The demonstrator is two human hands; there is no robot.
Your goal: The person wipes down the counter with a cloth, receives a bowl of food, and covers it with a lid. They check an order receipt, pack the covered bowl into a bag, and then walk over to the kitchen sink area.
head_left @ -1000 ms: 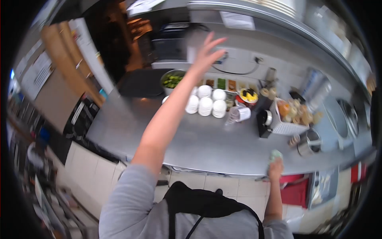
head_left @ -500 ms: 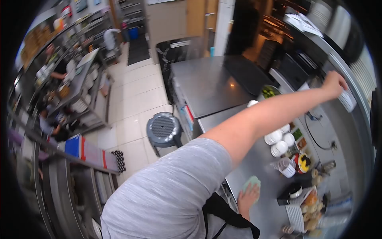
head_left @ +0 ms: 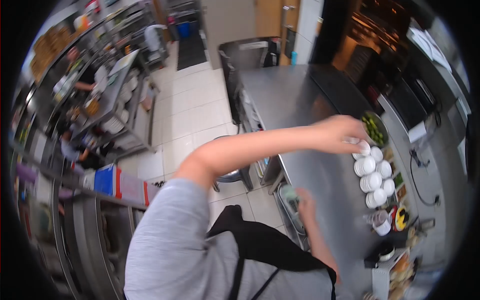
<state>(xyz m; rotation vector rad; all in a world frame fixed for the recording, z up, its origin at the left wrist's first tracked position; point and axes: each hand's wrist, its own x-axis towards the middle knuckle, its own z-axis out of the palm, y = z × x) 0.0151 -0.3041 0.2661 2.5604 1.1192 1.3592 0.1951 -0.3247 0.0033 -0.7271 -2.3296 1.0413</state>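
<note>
My left hand (head_left: 342, 135) reaches over the steel counter (head_left: 320, 172), at the far end of the stacked white cups (head_left: 370, 182). Its fingers curl together beside the nearest stack; a small pale thing shows between them, too blurred to name. Close to the counter's front edge, my right hand (head_left: 306, 204) is closed on a light green cloth (head_left: 288, 193), which is partly smeared by motion. Beyond my left hand is a metal bowl of green pieces (head_left: 374, 129).
Clear cups (head_left: 381, 221) and a yellow-topped container (head_left: 401, 218) stand along the wall. A dark mat (head_left: 337, 90) covers the counter's far end. A stool (head_left: 231, 176) is partly hidden under my left arm. Other people (head_left: 77, 70) work at the left.
My left hand has come down from near the wall shelf to the cups. My right hand has moved with the cloth to the counter's front edge. The view has turned left since the oldest frame.
</note>
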